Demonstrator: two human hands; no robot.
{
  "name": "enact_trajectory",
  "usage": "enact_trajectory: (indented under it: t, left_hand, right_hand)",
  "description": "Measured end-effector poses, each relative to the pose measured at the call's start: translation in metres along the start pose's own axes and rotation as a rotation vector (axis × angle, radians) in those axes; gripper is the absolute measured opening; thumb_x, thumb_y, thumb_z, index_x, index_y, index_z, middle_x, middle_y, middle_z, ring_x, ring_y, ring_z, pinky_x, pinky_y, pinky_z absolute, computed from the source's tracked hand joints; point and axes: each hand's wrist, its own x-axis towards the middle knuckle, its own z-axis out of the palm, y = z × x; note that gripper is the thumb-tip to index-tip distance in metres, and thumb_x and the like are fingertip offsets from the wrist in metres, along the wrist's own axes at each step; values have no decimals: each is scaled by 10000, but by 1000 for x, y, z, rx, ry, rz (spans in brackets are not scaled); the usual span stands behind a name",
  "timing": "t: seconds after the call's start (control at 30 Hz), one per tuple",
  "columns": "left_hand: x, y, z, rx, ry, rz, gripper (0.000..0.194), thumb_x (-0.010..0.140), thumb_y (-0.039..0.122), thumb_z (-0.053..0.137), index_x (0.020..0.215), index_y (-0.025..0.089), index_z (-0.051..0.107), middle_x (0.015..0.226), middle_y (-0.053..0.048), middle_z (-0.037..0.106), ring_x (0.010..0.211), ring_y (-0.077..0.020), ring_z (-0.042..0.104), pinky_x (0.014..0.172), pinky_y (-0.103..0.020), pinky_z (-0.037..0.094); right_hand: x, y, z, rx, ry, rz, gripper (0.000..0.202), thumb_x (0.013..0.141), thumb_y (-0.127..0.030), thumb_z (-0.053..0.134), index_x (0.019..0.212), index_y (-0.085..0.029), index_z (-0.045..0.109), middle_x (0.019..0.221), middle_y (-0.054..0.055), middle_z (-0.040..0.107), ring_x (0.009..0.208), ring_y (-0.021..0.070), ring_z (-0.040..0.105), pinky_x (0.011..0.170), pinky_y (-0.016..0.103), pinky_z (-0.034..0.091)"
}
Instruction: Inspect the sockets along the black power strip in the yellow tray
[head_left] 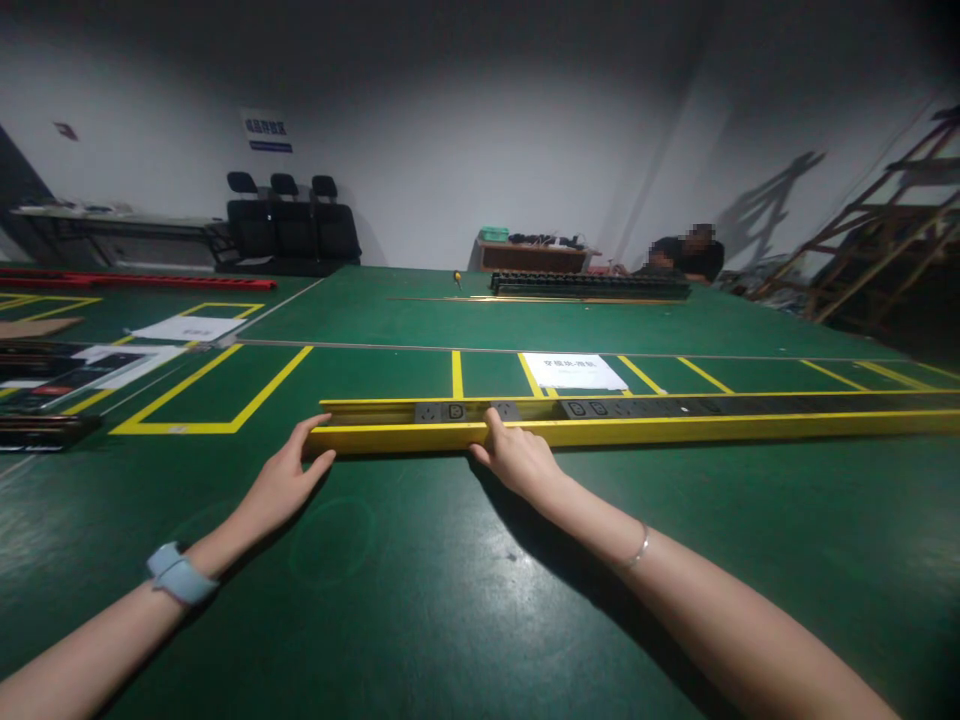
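A long yellow channel [637, 430] lies across the green table, with black socket modules [598, 408] set inside it. My left hand [289, 475] is at the channel's left end, thumb and fingers apart around that end. My right hand [516, 455] grips the near wall, thumb on the outside and index finger over the top at a socket module [506, 410]. Left of that finger sit two more modules [442, 412], with a gap between them and the one at the finger. The channel's left end shows bare yellow inside.
Behind the channel a white paper sign [576, 372] lies on the green table [420, 560] among yellow tape lines. Dark strips [589, 286] and a screwdriver [457, 280] are farther back. More dark profiles [49, 432] lie at left. A person [701, 258] is at the back right.
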Motion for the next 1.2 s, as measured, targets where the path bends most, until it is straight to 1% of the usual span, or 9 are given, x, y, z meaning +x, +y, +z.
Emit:
enact_trajectory:
  t: [0.27, 0.4, 0.5, 0.57, 0.67, 0.8, 0.9, 1.03, 1.2]
  left_hand:
    - [0, -2, -1, 6, -11, -13, 648, 851, 552, 446, 1413, 234, 386, 882, -17, 620, 566, -156, 510, 656, -305, 437]
    - [-1, 2, -2, 2, -19, -17, 653, 852, 540, 442, 1418, 219, 383, 790, -2, 599, 552, -165, 506, 638, -306, 431]
    - [-1, 3, -2, 1, -20, -16, 656, 852, 541, 443, 1418, 216, 383, 753, 7, 582, 533, -163, 496, 626, -305, 427]
    - [-1, 2, -1, -1, -9, -8, 655, 846, 545, 448, 1411, 219, 390, 775, 4, 593, 531, -158, 493, 634, -308, 431]
    - [-1, 2, -1, -3, -14, -10, 656, 845, 545, 447, 1411, 219, 389, 745, 13, 587, 525, -161, 497, 627, -305, 429]
    - [-1, 3, -1, -4, -20, -21, 650, 842, 533, 454, 1410, 224, 389, 783, 5, 601, 527, -161, 509, 628, -308, 432]
    - [0, 4, -1, -8, -21, -27, 646, 843, 530, 460, 1409, 228, 385, 788, 6, 602, 533, -162, 516, 638, -310, 435]
    - [0, 2, 0, -10, -13, -21, 642, 842, 533, 466, 1402, 229, 388, 789, 10, 599, 530, -158, 512, 654, -313, 443]
    - [0, -1, 2, -4, -5, 0, 641, 845, 539, 460, 1402, 230, 391, 937, -27, 634, 534, -143, 508, 660, -316, 451]
  right_hand:
    - [2, 10, -19, 52, -109, 26, 429, 950, -515, 450, 1252, -211, 418, 1009, 138, 703, 929, 283, 701, 738, 361, 505]
    - [6, 22, -28, 111, -156, 103, 432, 945, -534, 443, 1175, -169, 464, 972, 145, 700, 714, 230, 712, 697, 349, 509]
    - [9, 35, -33, 158, -220, 193, 514, 910, -576, 491, 1132, -112, 485, 822, 115, 704, 522, 185, 664, 636, 324, 509]
    - [11, 42, -35, 203, -276, 225, 552, 891, -586, 521, 1118, -84, 493, 725, 92, 693, 466, 175, 639, 595, 304, 502]
    - [10, 44, -33, 209, -272, 227, 581, 876, -585, 545, 1126, -63, 495, 748, 123, 704, 455, 182, 636, 569, 301, 497]
    - [5, 30, -25, 99, -113, 124, 655, 881, -555, 565, 1247, -26, 442, 892, 215, 710, 659, 263, 709, 661, 337, 508]
    - [0, 14, -17, 156, -16, -37, 732, 907, -551, 530, 1407, -60, 320, 956, 206, 711, 855, 298, 711, 701, 325, 495]
    - [-4, -1, -9, 221, -46, -255, 774, 933, -534, 493, 1543, -224, 132, 898, 108, 726, 817, 259, 711, 667, 282, 463]
    - [-6, -6, -7, 125, -30, -223, 675, 966, -506, 419, 1548, -294, 150, 872, 86, 729, 793, 254, 708, 676, 294, 464]
